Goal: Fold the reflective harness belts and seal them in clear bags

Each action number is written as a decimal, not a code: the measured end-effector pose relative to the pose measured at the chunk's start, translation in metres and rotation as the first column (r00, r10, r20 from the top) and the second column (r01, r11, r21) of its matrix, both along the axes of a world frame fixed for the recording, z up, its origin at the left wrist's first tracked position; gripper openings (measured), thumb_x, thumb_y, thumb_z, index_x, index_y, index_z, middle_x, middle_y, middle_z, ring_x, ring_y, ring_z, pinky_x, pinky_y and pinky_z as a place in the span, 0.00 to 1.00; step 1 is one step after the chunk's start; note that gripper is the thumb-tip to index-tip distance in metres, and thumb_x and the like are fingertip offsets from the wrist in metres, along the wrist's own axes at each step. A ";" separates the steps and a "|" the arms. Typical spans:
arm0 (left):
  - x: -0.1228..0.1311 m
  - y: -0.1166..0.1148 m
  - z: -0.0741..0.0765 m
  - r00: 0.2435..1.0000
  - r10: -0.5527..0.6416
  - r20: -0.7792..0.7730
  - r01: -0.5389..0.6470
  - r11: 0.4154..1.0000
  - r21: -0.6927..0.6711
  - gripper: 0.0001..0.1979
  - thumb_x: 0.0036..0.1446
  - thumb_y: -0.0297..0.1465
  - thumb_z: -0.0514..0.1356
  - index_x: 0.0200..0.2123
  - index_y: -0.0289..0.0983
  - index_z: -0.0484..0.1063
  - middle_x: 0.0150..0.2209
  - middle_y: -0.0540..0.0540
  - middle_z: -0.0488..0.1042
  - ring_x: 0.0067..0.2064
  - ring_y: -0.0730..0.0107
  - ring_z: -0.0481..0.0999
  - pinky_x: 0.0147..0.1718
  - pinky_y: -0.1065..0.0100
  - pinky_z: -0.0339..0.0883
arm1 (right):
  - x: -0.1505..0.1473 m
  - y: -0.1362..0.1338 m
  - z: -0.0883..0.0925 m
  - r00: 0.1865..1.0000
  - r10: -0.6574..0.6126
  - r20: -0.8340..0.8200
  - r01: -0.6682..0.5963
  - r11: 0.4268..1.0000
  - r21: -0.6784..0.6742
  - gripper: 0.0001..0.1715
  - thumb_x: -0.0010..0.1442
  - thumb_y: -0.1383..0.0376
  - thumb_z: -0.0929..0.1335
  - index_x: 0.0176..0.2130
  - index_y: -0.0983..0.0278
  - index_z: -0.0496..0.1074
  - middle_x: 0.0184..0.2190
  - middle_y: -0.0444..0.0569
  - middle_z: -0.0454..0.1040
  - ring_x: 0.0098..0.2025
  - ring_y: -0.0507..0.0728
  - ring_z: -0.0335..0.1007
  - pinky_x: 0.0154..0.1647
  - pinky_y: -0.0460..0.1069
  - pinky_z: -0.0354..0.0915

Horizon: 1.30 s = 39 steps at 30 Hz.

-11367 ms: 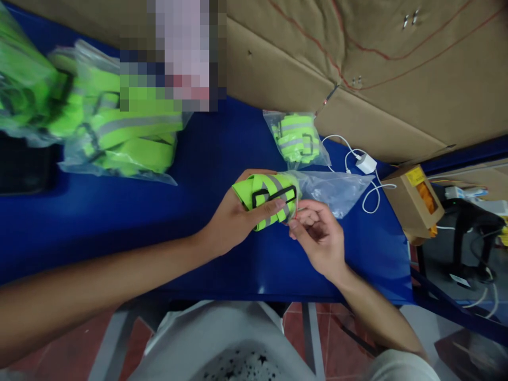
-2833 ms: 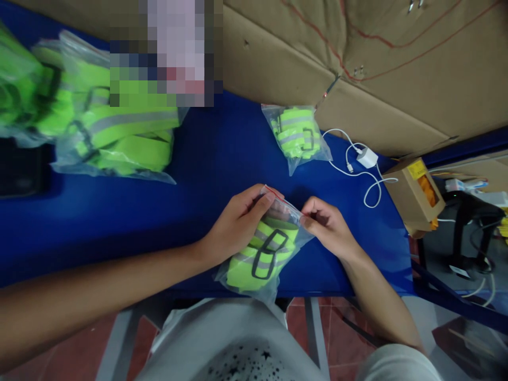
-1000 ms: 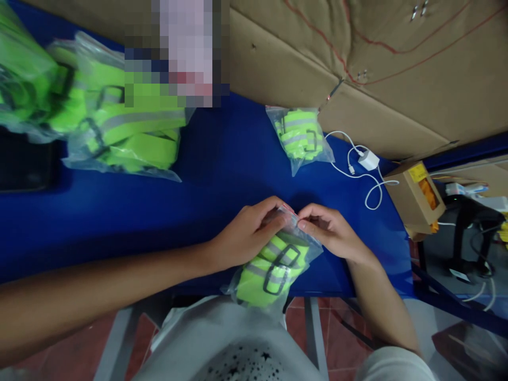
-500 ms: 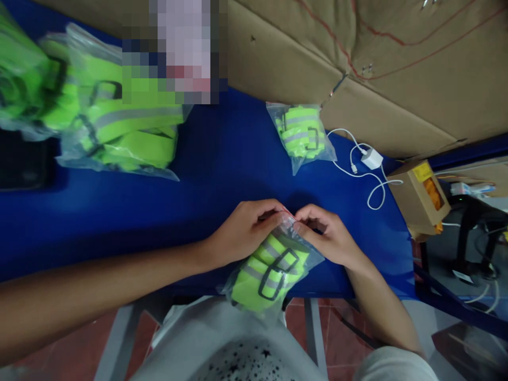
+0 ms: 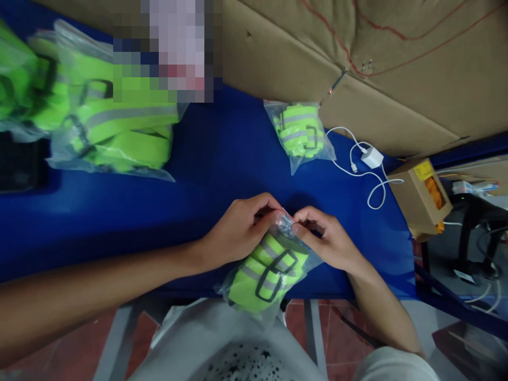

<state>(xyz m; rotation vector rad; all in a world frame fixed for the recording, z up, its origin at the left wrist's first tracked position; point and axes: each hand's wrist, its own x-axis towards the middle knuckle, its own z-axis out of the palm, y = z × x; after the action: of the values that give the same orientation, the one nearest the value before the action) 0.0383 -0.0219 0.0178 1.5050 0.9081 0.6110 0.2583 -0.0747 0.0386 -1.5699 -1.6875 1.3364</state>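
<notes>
A clear zip bag (image 5: 270, 270) hangs at the front edge of the blue table, with a folded yellow-green strap with grey stripes and black buckles inside it. My left hand (image 5: 242, 227) pinches the bag's red-lined top edge from the left. On the right of the same edge, my right hand (image 5: 327, 235) grips it between thumb and fingers. The two hands are close together but apart. Whether the seal between them is closed cannot be made out.
A smaller filled bag (image 5: 304, 132) lies behind my hands, beside a white charger with cable (image 5: 372, 157). Larger filled bags (image 5: 127, 121) and a dark object (image 5: 19, 164) are at left. A cardboard box (image 5: 420, 196) stands at right. Cardboard (image 5: 397, 100) lines the back.
My left hand has shifted slightly left and up along the bag's top edge. My right hand has barely moved, and the view has shifted a little.
</notes>
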 end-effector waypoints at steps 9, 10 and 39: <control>0.001 0.002 0.002 0.995 -0.037 0.096 0.049 0.990 -0.131 0.11 0.67 0.39 0.61 0.42 0.36 0.77 0.38 0.48 0.81 0.38 0.72 0.80 0.35 0.74 0.72 | 0.000 0.001 0.000 0.999 -0.038 0.003 0.037 0.996 0.081 0.06 0.65 0.62 0.70 0.36 0.62 0.75 0.30 0.42 0.76 0.29 0.49 0.69 0.31 0.45 0.65; 0.001 0.003 0.002 0.994 -0.042 0.101 0.057 0.987 -0.149 0.11 0.66 0.39 0.62 0.41 0.36 0.77 0.38 0.48 0.82 0.38 0.72 0.80 0.35 0.74 0.72 | 0.000 0.000 0.000 0.999 -0.040 0.011 0.038 0.993 0.112 0.06 0.65 0.62 0.71 0.36 0.62 0.75 0.30 0.42 0.76 0.29 0.49 0.69 0.31 0.45 0.65; 0.001 0.001 0.003 0.991 -0.110 0.071 0.116 0.990 -0.079 0.10 0.66 0.36 0.61 0.39 0.36 0.78 0.33 0.50 0.80 0.33 0.74 0.77 0.32 0.75 0.68 | -0.013 -0.005 -0.006 0.993 -0.073 0.094 0.047 0.966 0.254 0.02 0.61 0.68 0.70 0.35 0.61 0.72 0.25 0.39 0.71 0.26 0.47 0.65 0.28 0.44 0.61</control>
<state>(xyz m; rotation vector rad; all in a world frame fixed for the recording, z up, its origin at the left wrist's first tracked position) 0.0391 -0.0214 0.0204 1.4429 0.7820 0.5317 0.2453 -0.0798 0.0324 -1.5497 -1.7765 0.9815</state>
